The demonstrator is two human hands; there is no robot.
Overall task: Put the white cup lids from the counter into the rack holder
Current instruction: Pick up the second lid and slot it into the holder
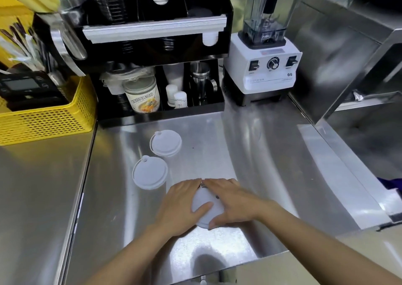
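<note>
- Fingers of my left hand (181, 206) and right hand (233, 202) are closing together around a white lid (205, 208) on the steel counter (272, 165), hiding most of it.
- Whether it is one lid or a stack, I cannot tell.
- Two more lids, a near lid (150, 172) and a far lid (166, 142), are lying uncovered to the left.
- Behind them the black rack holder (156, 45) is holding white stacks, a labelled cup and small bottles.
- A yellow basket (43, 119) and a blender (264, 52) are flanking it.

glossy steel counter (250, 154), seemingly matt plastic lids (166, 142)
</note>
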